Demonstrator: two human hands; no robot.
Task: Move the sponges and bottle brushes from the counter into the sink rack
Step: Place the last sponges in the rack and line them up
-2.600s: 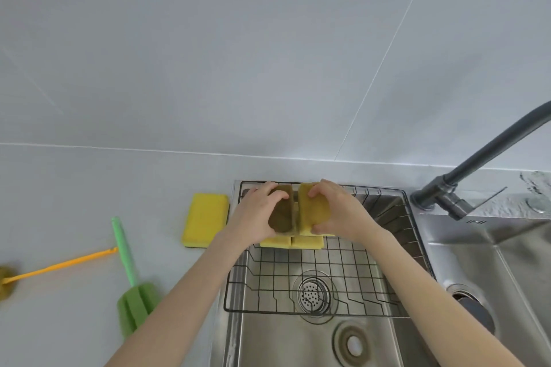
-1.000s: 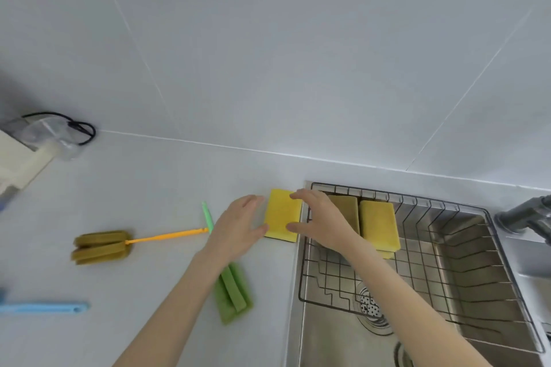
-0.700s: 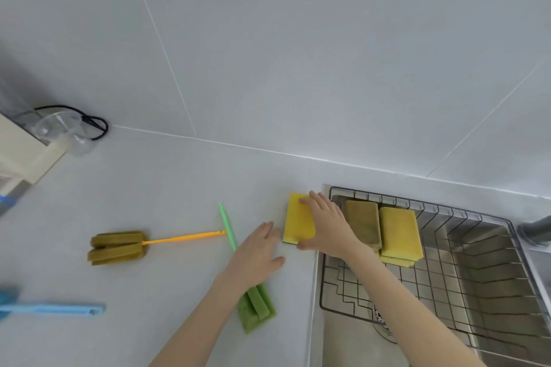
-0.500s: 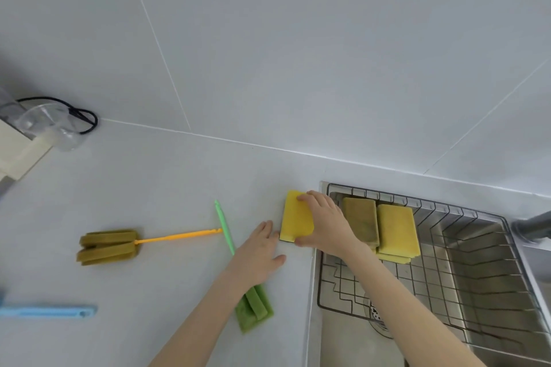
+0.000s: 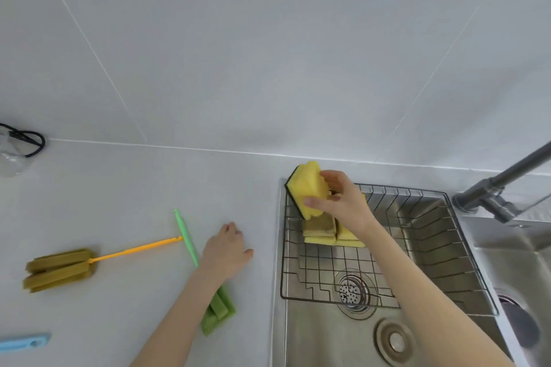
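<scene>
My right hand [image 5: 343, 202] grips a yellow sponge [image 5: 308, 188] with a dark scouring side, held tilted above the back left corner of the wire sink rack [image 5: 423, 247]. Under it, several yellow sponges [image 5: 320, 231] lie stacked in the rack. My left hand [image 5: 226, 250] rests flat on the counter, fingers apart, holding nothing, over the handle of a green bottle brush [image 5: 216, 310]. An olive-headed bottle brush with an orange handle [image 5: 59, 268] lies on the counter to the left. A blue handle [image 5: 25, 342] shows at the lower left edge.
The rack sits over a steel sink [image 5: 343, 334] with a drain strainer [image 5: 354, 292]. A dark grey faucet [image 5: 501, 191] reaches in from the right. A clear container with a black cable [image 5: 18, 146] stands at the far left by the tiled wall.
My right hand has picked the yellow sponge up off the counter and carried it right, over the rack's corner. My left hand has stayed on the counter by the green brush.
</scene>
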